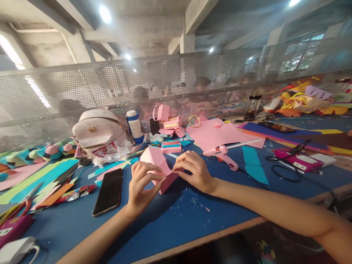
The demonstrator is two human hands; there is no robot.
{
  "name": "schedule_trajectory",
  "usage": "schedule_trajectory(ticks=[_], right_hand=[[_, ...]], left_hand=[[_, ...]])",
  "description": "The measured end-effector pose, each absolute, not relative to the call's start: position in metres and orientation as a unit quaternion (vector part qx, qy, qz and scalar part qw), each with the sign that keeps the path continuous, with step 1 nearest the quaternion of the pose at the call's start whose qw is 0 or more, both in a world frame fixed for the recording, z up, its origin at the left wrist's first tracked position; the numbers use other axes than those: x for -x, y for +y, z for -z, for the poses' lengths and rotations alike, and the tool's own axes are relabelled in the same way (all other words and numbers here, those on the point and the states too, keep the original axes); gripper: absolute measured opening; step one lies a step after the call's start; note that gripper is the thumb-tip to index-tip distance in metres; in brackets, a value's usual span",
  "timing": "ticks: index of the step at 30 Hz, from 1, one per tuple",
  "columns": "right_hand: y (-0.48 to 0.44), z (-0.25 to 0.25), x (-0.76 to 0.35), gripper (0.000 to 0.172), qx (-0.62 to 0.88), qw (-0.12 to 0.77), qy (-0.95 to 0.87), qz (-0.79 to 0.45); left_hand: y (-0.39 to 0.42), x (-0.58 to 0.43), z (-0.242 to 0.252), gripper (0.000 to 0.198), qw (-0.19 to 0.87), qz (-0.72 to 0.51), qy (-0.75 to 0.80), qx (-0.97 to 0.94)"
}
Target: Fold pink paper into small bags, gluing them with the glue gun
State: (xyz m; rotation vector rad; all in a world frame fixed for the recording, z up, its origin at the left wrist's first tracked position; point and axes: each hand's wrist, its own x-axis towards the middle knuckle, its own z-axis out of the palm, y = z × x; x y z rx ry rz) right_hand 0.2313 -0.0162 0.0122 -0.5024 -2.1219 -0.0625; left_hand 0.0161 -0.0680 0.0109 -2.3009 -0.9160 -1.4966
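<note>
A folded pink paper shape stands on the blue table in front of me. My left hand grips its near left side, fingers curled onto the paper. My right hand pinches its right edge from the other side. Both hands touch the paper at once. A pink glue gun lies just behind my right hand.
A black phone lies left of my left hand. A white backpack, a bottle and small pink paper boxes stand behind. Paper scraps and scissors lie left; cables and a pink device right. People sit beyond a mesh screen.
</note>
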Motion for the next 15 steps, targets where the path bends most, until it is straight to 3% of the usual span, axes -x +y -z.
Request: schedule_trajectory(ticks=[9,11,15], right_hand=[[-0.018,-0.012,-0.230,0.005,0.200,0.475,-0.856,0.040],[-0.018,-0.012,-0.229,0.005,0.200,0.474,-0.856,0.040],[-0.018,-0.011,-0.230,0.003,0.192,0.472,-0.860,0.030]], left_hand=[[-0.066,-0.017,-0.007,0.010,0.068,0.515,-0.339,0.785],[-0.062,-0.017,-0.002,0.033,0.015,0.525,-0.356,0.773],[-0.047,-0.015,0.012,0.098,-0.075,0.527,-0.392,0.750]])
